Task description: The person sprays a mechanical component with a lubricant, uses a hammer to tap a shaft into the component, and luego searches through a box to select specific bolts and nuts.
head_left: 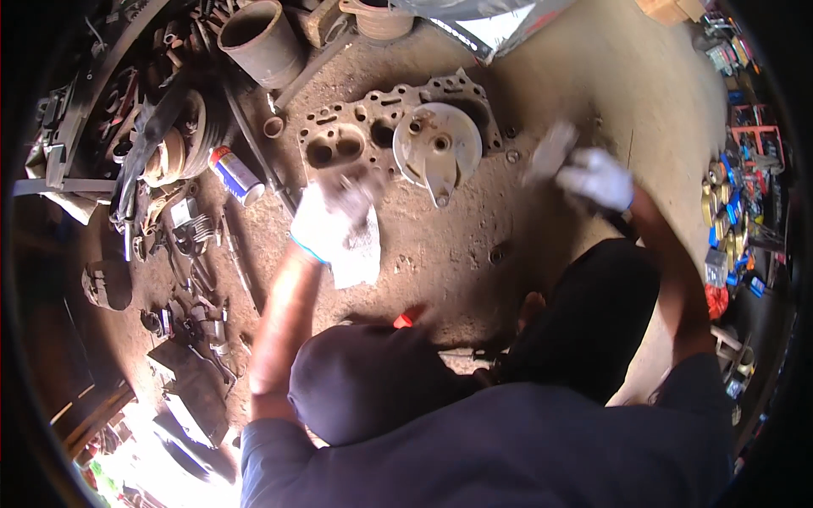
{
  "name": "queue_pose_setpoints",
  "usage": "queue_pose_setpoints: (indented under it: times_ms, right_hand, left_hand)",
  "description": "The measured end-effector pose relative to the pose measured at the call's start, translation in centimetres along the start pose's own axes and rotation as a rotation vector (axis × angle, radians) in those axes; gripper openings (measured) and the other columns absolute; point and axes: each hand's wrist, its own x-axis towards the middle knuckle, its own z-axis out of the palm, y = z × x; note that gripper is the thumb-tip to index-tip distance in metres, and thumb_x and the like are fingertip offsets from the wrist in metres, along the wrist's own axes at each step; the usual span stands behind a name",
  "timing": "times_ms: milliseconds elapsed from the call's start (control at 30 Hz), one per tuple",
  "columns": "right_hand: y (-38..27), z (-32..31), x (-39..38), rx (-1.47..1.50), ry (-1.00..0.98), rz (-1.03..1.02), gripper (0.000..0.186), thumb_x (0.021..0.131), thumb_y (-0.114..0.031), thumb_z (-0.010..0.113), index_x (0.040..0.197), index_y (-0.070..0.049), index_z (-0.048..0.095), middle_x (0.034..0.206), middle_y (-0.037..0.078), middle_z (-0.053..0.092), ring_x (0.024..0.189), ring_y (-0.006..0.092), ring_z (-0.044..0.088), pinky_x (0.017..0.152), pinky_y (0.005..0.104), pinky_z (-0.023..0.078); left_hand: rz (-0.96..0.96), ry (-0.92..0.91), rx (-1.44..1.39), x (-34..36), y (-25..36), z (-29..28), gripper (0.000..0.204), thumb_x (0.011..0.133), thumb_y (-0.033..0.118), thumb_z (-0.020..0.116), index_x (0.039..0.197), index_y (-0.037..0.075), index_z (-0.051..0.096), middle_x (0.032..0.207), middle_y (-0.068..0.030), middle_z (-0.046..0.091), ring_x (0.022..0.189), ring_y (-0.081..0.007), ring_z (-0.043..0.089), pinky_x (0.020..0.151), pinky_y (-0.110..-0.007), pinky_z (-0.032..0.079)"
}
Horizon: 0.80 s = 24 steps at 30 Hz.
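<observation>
My left hand, in a white glove with a blue cuff, is motion-blurred just below a pitted metal engine block part; a white sheet extends beneath it, and I cannot make out its fingers. On that block rests a round metal plate with holes and a protruding arm. My right hand, also white-gloved, is off to the right with fingers curled, beside a smeared grey piece that it seems to grip.
A metal cylinder stands at the back, near a spray can and piled metal parts. Loose tools lie left. Shelved colourful items line the far right. A red object is near my knee.
</observation>
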Motion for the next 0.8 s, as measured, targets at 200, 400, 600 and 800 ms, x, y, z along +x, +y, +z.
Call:
queue_pose_setpoints:
  times_ms: [200, 400, 600, 800]
  right_hand:
    - [13.0, 10.1, 3.8, 0.234, -0.271, 0.287, 0.048, 0.099, -0.044, 0.061, 0.111, 0.002, 0.068, 0.101, 0.022, 0.072, 0.094, 0.0315, 0.07, 0.08, 0.042, 0.055]
    - [3.6, 5.4, 6.0, -0.639, -0.124, -0.09, 0.064, 0.094, -0.054, 0.066, 0.124, 0.003, 0.064, 0.108, 0.026, 0.071, 0.107, 0.0432, 0.067, 0.092, 0.0486, 0.053]
    - [-4.7, 3.4, 17.3, -0.443, 0.223, -0.44, 0.073, 0.092, -0.056, 0.067, 0.14, -0.002, 0.055, 0.135, 0.024, 0.063, 0.123, 0.0397, 0.062, 0.103, 0.0454, 0.051]
    - [-6.4, 5.9, 15.5, 0.629, -0.325, -0.336, 0.036, 0.093, -0.005, 0.071, 0.127, 0.003, 0.061, 0.119, 0.018, 0.071, 0.105, 0.0274, 0.072, 0.091, 0.0393, 0.06]
  left_hand:
    - [-0.396, 0.214, 0.134, -5.3, -16.7, -0.1, 0.034, 0.096, 0.033, 0.064, 0.108, 0.002, 0.068, 0.079, -0.0099, 0.069, 0.067, -0.0158, 0.063, 0.061, -0.032, 0.052]
    - [-0.769, 0.613, 0.34, -10.3, -25.4, -13.2, 0.04, 0.097, 0.037, 0.059, 0.114, 0.003, 0.068, 0.081, -0.0134, 0.069, 0.072, -0.0215, 0.068, 0.063, -0.036, 0.054]
    - [-0.311, 1.038, 1.007, -11.6, -23.1, -10.0, 0.053, 0.096, 0.035, 0.063, 0.139, 0.005, 0.058, 0.132, -0.0256, 0.061, 0.117, -0.0424, 0.062, 0.101, -0.049, 0.051]
    - [-0.248, 0.666, 0.529, -15.8, -8.5, 3.0, 0.062, 0.092, 0.016, 0.074, 0.146, 0.0, 0.05, 0.142, -0.0228, 0.058, 0.119, -0.0313, 0.066, 0.094, -0.037, 0.057]
